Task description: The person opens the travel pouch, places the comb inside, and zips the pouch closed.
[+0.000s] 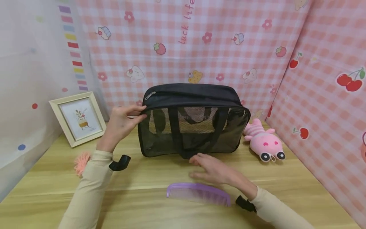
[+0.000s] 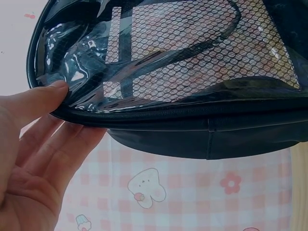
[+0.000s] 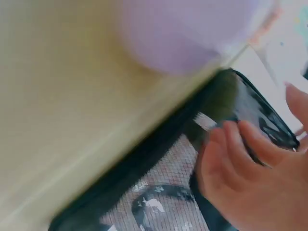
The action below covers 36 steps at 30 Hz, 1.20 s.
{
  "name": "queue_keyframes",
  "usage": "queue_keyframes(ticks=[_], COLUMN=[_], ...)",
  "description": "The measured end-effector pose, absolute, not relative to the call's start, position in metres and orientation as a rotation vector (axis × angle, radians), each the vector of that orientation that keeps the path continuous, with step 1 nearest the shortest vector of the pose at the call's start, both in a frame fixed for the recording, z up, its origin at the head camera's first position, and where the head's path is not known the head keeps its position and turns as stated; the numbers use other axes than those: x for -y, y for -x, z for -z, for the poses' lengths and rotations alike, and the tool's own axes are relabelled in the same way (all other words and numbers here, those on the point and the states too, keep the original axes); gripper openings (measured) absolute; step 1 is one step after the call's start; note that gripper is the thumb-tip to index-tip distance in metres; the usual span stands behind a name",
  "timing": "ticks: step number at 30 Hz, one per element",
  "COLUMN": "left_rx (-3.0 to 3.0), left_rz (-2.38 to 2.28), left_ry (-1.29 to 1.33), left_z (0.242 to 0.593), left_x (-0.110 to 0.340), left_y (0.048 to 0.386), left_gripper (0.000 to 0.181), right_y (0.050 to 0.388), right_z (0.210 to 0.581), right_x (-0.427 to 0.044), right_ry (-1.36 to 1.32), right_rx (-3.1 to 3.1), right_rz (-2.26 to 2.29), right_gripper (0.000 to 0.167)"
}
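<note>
A black toiletry bag (image 1: 158, 144) with clear panels, mesh and dark straps stands upright on the wooden table. My left hand (image 1: 121, 122) pinches its upper left corner, thumb on the clear front and fingers behind, as the left wrist view shows on the bag's edge (image 2: 163, 122). Low in front of the bag, my right hand (image 1: 214, 170) hovers near the hanging strap with loosely bent fingers and nothing held; whether it touches the strap I cannot tell. Just below that hand lies a purple comb (image 1: 197, 189), teeth toward me, blurred in the right wrist view.
A cream picture frame (image 1: 98, 121) leans at the back left. Beside my left sleeve lies a pink tassel (image 1: 82, 163). To the bag's right is a pink plush toy (image 1: 266, 143). Patterned cloth walls (image 1: 177, 63) enclose the wooden table (image 1: 137, 194).
</note>
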<state>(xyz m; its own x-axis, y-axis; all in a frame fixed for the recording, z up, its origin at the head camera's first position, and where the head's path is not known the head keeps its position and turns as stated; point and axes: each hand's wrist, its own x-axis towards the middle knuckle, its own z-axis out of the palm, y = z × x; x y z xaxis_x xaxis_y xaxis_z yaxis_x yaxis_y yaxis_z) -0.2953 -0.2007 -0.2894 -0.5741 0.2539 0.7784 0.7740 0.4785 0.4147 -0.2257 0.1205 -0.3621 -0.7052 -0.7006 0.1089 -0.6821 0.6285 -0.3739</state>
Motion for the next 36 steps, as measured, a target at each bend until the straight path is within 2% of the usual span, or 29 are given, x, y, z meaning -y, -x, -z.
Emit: queue_keyframes(ticks=[5, 8, 15, 21, 25, 30, 36], left_rx=[2.086, 2.095, 2.124, 2.137, 2.149, 2.159, 2.168], left_rz=[1.045, 1.047, 1.045, 1.031, 1.034, 1.037, 1.037], left_ry=[0.831, 0.82, 0.786, 0.776, 0.766, 0.762, 0.744], left_z=[0.291, 0.289, 0.287, 0.288, 0.288, 0.288, 0.289], left_x=[0.198, 0.199, 0.199, 0.196, 0.196, 0.196, 0.196], left_y=[0.296, 0.294, 0.29, 0.29, 0.29, 0.29, 0.29], left_gripper=[0.029, 0.029, 0.028, 0.028, 0.028, 0.028, 0.028], right_y=[0.208, 0.201, 0.198, 0.19, 0.188, 0.19, 0.194], right_z=[0.38, 0.38, 0.38, 0.379, 0.379, 0.381, 0.381], right_x=[-0.151, -0.157, -0.158, -0.157, -0.155, -0.158, -0.16], right_ry=[1.012, 0.957, 0.89, 0.829, 0.821, 0.884, 0.97], right_rx=[-2.751, -2.725, -2.663, -2.622, -2.611, -2.573, -2.546], right_rz=[0.461, 0.369, 0.318, 0.256, 0.248, 0.286, 0.34], right_gripper=[0.063, 0.068, 0.058, 0.061, 0.056, 0.051, 0.052])
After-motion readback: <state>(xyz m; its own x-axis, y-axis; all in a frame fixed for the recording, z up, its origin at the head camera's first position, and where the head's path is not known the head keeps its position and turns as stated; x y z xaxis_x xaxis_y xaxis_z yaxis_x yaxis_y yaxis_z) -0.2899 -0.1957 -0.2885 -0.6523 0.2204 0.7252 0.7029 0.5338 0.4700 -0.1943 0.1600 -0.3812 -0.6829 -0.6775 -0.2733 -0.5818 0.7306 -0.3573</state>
